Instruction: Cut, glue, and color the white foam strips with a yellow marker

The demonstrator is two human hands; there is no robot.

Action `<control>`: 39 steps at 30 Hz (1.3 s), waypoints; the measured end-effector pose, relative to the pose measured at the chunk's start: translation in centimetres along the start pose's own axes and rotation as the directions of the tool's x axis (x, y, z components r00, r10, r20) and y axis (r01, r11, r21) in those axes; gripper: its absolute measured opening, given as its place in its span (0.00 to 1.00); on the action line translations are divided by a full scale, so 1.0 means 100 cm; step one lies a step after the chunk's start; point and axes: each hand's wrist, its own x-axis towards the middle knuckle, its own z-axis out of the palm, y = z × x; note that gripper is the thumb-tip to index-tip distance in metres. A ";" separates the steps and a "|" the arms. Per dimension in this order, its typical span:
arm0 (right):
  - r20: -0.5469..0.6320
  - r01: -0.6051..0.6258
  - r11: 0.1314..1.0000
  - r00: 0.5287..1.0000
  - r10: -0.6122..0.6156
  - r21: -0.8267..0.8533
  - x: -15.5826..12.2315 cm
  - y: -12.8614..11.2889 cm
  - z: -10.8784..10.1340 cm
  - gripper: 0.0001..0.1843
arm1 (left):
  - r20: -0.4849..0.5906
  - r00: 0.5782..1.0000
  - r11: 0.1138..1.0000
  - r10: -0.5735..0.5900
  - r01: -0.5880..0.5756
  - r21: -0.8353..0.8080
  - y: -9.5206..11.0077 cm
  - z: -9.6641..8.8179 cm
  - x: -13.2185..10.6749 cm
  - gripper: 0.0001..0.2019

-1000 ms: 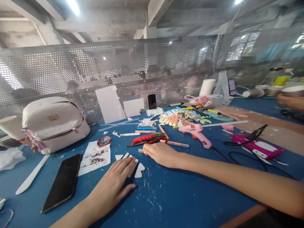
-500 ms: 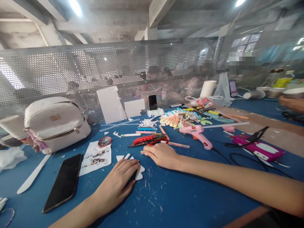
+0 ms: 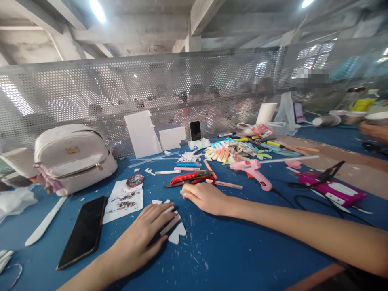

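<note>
My left hand lies over a small group of white cut-out pieces, fingers stretched out and thumb apart. Some pieces have pointed ends, and a pale strip lies between thumb and fingers; the palm hides the rest. Resting on the blue table, my right hand is closed with its fingers curled. What is in it, if anything, is hidden. Just beyond its knuckles are red-handled cutting tools with dark blades, and a pinkish pen. A pink glue gun lies farther right.
A black phone, a paper sheet with dark bits and a round red tin lie left. Behind stand a white backpack and white boards. Colourful strips are heaped ahead; a magenta power strip lies right.
My left hand has shifted a little left and its thumb has opened away from the fingers, uncovering more of the white pieces. The right hand stays nearly in place, fingers curled.
</note>
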 end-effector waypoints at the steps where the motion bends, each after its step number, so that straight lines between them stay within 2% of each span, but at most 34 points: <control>1: 0.000 0.003 1.000 1.000 -0.003 -0.011 0.001 0.000 0.000 0.15 | -0.035 0.999 1.000 -0.029 0.029 -0.007 -0.005 0.001 0.000 0.27; 5: -0.020 0.028 0.999 0.999 -0.029 -0.047 0.003 0.000 0.001 0.14 | -0.123 0.986 0.993 -0.113 0.107 -0.052 -0.027 0.003 0.000 0.21; 8: -0.016 0.043 0.997 0.999 -0.045 -0.069 0.004 0.001 0.003 0.15 | -0.117 0.987 0.991 -0.113 0.103 -0.091 -0.039 0.004 0.003 0.21; 13: 0.007 0.017 0.995 1.000 -0.016 -0.093 0.010 0.003 0.004 0.14 | -0.105 0.988 0.985 -0.113 0.097 -0.141 -0.047 0.008 0.011 0.20; 17: 0.027 -0.016 0.997 0.999 0.018 -0.075 0.009 0.005 0.001 0.23 | -0.112 0.987 0.983 -0.111 0.093 -0.160 -0.053 0.012 0.017 0.20; 20: 0.045 -0.034 0.999 0.998 0.036 -0.042 -0.001 0.005 -0.004 0.25 | -0.109 0.990 0.984 -0.094 0.076 -0.163 -0.057 0.012 0.022 0.19; 25: 0.065 -0.022 0.994 0.998 0.015 0.104 -0.022 0.010 -0.020 0.37 | -0.118 0.990 0.989 -0.075 0.059 -0.138 -0.062 0.007 0.028 0.15; 27: 0.070 0.001 0.981 0.997 -0.015 0.195 -0.027 0.011 -0.027 0.33 | -0.129 0.989 0.992 -0.071 0.056 -0.115 -0.062 0.004 0.029 0.14; 29: 0.064 0.021 0.952 0.997 -0.042 0.304 -0.031 0.010 -0.033 0.21 | -0.145 0.987 0.995 -0.067 0.055 -0.086 -0.060 0.001 0.028 0.16; 31: 0.058 0.031 0.896 0.996 -0.063 0.443 -0.034 0.007 -0.037 0.13 | -0.169 0.984 0.997 -0.062 0.054 -0.051 -0.055 -0.003 0.025 0.19; 35: 0.092 0.023 0.681 0.987 -0.131 0.731 -0.036 -0.003 -0.035 0.13 | -0.222 0.975 0.999 -0.014 0.022 0.031 -0.034 -0.007 0.016 0.21; 37: 0.122 -0.043 0.449 0.981 -0.149 0.892 -0.035 -0.007 -0.028 0.09 | -0.235 0.971 0.996 0.040 -0.021 0.082 -0.019 -0.007 0.011 0.20; 39: 0.155 -0.130 0.156 0.975 -0.159 0.979 -0.033 -0.010 -0.019 0.07 | -0.234 0.963 0.985 0.132 -0.100 0.141 -0.004 -0.004 0.007 0.17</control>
